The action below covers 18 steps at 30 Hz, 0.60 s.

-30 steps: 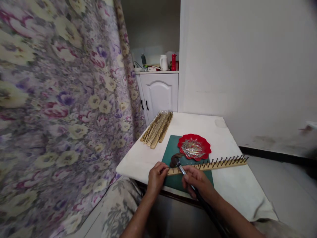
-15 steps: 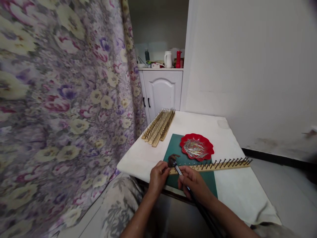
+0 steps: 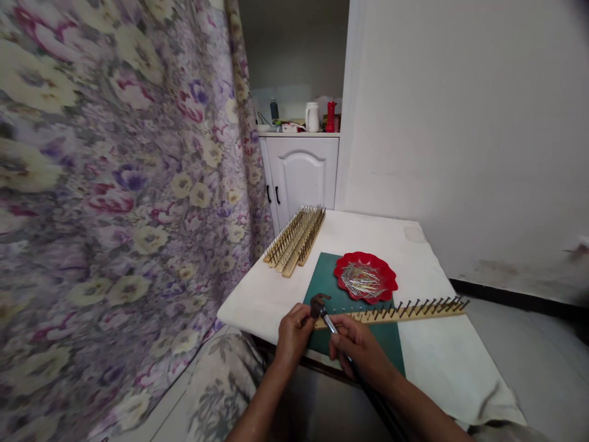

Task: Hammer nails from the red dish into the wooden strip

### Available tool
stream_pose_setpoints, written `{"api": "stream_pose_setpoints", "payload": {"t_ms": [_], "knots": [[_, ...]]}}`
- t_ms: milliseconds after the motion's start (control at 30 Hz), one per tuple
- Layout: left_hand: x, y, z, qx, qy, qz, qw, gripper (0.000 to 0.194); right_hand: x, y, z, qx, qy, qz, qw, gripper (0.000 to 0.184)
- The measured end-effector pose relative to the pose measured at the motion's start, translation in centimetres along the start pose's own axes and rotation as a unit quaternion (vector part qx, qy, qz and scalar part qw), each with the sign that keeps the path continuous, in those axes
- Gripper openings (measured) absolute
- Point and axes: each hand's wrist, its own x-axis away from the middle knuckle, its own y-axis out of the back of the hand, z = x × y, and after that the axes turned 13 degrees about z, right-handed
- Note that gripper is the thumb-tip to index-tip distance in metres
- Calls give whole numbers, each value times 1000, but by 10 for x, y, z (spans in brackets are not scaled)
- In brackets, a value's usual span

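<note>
My right hand (image 3: pixel 361 350) is wrapped around the handle of a claw hammer (image 3: pixel 329 323). The hammer's head is at the left end of a narrow wooden strip (image 3: pixel 426 312), right by my left fingers. My left hand (image 3: pixel 293 334) is pinched closed at that end; whatever sits between the fingertips is hidden. Dark nails stand tall along the strip's right part, while shorter-looking ones continue toward the left. Under the strip's left half lies a green mat (image 3: pixel 322 273). Just behind the strip, a red scalloped dish (image 3: pixel 390 279) holds a pile of loose nails (image 3: pixel 361 279).
Several wooden strips studded with nails (image 3: pixel 297 239) lie side by side at the table's back left. A white cloth covers the table (image 3: pixel 368 230). A floral curtain (image 3: pixel 138 215) hangs to the left, and a white cabinet (image 3: pixel 306 169) stands behind.
The view has tipped slightly, so everything sits a little lower. The hammer head has shifted slightly beside my left fingers; both hands keep the same hold.
</note>
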Motion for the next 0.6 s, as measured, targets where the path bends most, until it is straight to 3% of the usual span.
{"api": "stream_pose_setpoints", "payload": {"t_ms": [267,600], "knots": [[-1,1,-1,-14,0,-5,1000,12,9,5,2,-4,9,-31,999,36],[2,15,-6,-52,-5,24,998,14,43,49,29,16,64,-120,991,34]]}}
